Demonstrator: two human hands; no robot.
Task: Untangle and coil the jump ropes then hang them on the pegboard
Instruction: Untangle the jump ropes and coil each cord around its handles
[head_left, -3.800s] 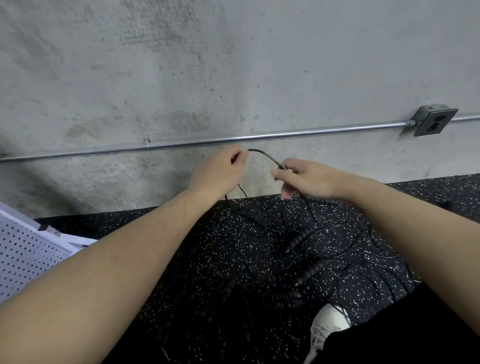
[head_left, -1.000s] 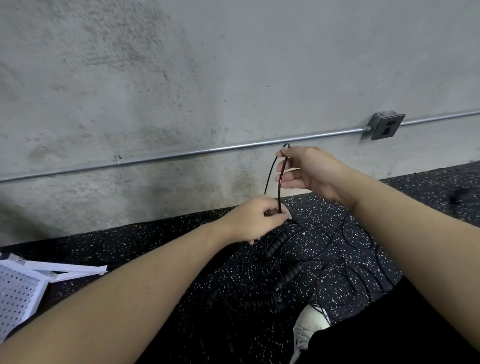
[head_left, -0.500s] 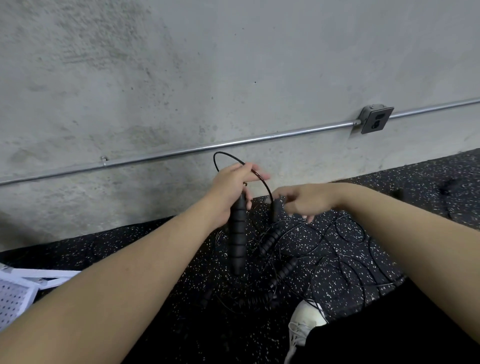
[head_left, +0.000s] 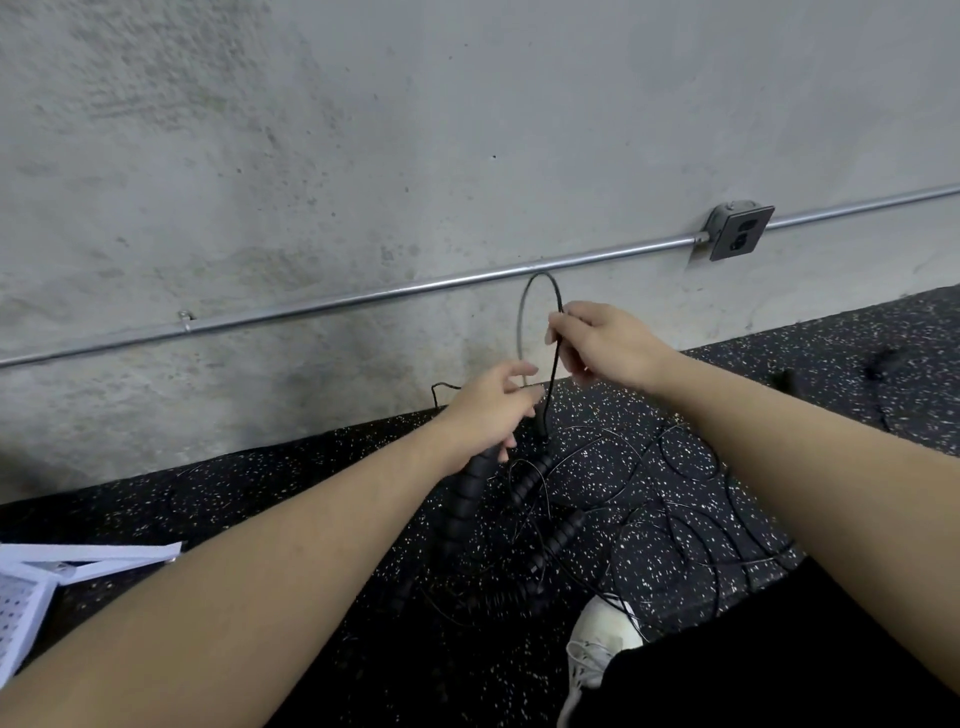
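Left hand grips one ribbed handle; right hand, at one o'clock from it, pinches the cord. Remaining jump ropes lie tangled on the floor. I should feed even loops without twisting.

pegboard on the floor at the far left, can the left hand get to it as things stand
Probably not without letting go: the left hand grips a rope handle, and the pegboard lies well off to the left. The floor between them looks free.
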